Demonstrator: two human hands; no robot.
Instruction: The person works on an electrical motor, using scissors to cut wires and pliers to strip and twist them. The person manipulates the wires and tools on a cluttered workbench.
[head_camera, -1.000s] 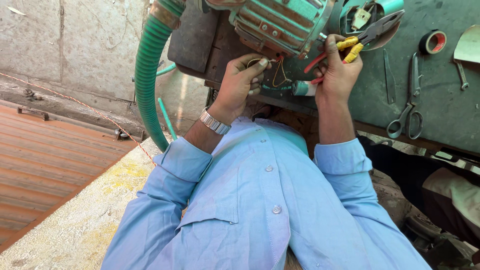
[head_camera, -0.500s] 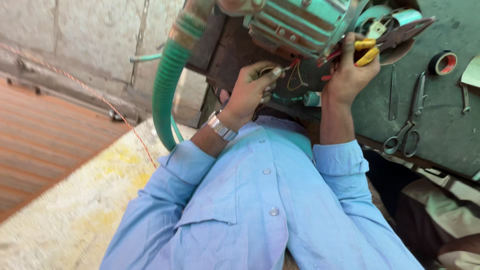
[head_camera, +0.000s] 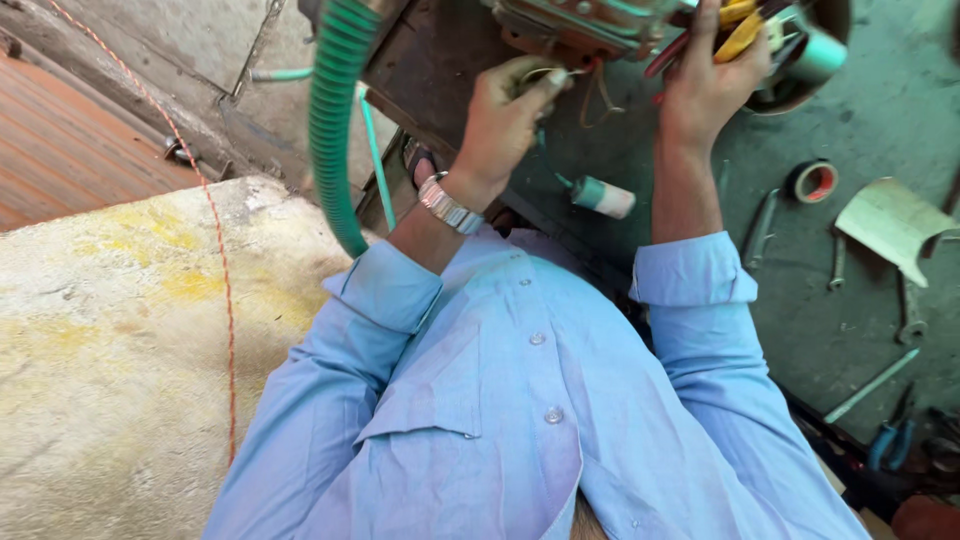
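Green workbench (head_camera: 880, 110) nearer, hands unchanged, pliers (head_camera: 735, 25) higher

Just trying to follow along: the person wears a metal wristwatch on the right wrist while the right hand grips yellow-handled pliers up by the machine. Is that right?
Not quite. The head view shows the metal wristwatch on the left wrist, below the left hand, which touches the wires. The rest holds: the right hand grips the yellow-handled pliers up by the machine.

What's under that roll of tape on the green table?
The tape roll lies flat on the green table. Only bare tabletop shows around it and through its hole; the spot beneath the ring itself is covered.
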